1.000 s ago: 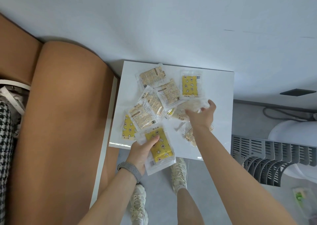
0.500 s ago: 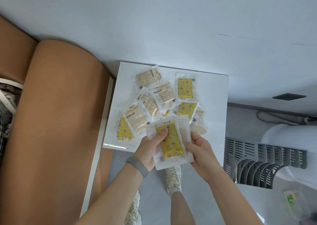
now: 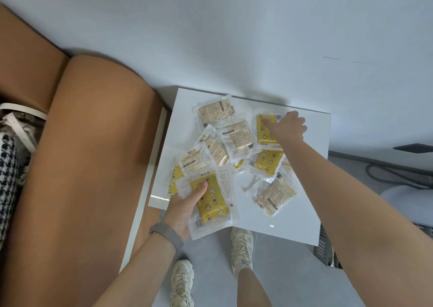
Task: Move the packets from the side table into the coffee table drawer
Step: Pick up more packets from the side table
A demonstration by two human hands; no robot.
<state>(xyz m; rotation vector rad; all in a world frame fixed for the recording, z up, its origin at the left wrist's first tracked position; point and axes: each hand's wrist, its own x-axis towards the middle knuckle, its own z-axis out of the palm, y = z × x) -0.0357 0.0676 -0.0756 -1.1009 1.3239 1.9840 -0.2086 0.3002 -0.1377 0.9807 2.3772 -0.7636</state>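
Packets half gathered, far yellow one next

Packets [image 3: 236, 140] lie scattered and overlapping on the white surface [image 3: 309, 213], which stands just right of a tan sofa arm [image 3: 93, 166]. The left hand [image 3: 185, 209] clamps a small stack of packets [image 3: 210, 201] at the near left edge, thumb pressed on the yellow top face, fingers hidden beneath. The right hand [image 3: 287, 127] reaches to the far right corner and rests on a yellow packet [image 3: 266, 128]; its fingers curl over that packet's right edge, though whether they have closed on it I cannot tell.

That far packet lies with its long axis running near to far, directly under the right hand and well apart from the left, so the right hand is clearly the one to lift it. My judgement is that it should then travel near and left onto the held stack.

Yellow faces carry small cartoon star and moon shapes. Tan faces carry dense print; one near the held stack seems to read "HAND WARMER", with other characters too small to read. No drawer is in view
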